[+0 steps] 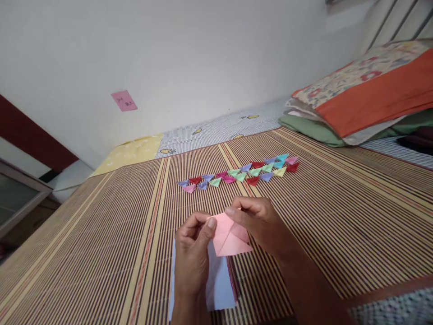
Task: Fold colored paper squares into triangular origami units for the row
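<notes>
A pink sheet of paper (223, 234), partly folded with diagonal creases, is held up between my two hands. My left hand (194, 243) pinches its upper left corner between thumb and fingers. At the upper right edge, my right hand (259, 219) grips it the same way. Below them lies a white-topped pad or stack of paper (220, 289), with a dark reddish edge on its right side and my left wrist covering part of it. Beyond my hands, several small folded paper triangles (241, 176) in red, blue, green, pink and yellow lie in slanting rows.
A striped bamboo mat (101, 234) covers the bed. Folded bedding with orange and floral cloth (375, 99) is piled at the right, on a green piece (307, 130). A checked sheet (216, 131) runs along the wall, where a pink note (124, 100) is stuck.
</notes>
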A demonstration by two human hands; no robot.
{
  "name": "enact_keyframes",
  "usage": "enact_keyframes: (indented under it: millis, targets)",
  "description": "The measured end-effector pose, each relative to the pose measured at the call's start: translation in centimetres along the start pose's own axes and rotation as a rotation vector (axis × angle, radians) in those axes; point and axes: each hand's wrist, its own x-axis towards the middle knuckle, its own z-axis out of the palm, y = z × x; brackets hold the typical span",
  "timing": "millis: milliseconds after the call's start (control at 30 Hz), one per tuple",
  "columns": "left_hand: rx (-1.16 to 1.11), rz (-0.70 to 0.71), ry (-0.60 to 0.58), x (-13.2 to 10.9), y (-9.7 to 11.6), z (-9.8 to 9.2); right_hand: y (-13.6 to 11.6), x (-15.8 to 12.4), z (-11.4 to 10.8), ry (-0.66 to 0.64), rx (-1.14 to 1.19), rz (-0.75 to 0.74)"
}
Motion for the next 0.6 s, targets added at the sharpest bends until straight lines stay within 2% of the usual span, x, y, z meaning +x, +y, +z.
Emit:
enact_keyframes:
  millis: [100, 233, 400, 467, 600]
  targets:
    - [0.011, -0.014, -0.016, 0.1, 0.1, 0.0, 0.1, 0.0, -0.2, 0.018, -0.027, -0.032]
    - [0.139, -0.061, -0.122, 0.1, 0.4, -0.3, 0.3, 0.0, -0.5, 0.025, -0.037, 0.004]
    - [0.243, -0.029, -0.167, -0.1, 0.7, -0.7, 0.4, 0.0, -0.8, 0.034, -0.043, 0.035]
    - [0.219, -0.006, -0.111, 0.0, 0.6, -0.8, 0.5, 0.1, -0.8, 0.042, 0.033, 0.095]
    - [0.121, 0.075, 0.127, 0.4, 0.0, -1.0, 1.3, 0.5, -0.5, 0.01, 0.317, 0.124]
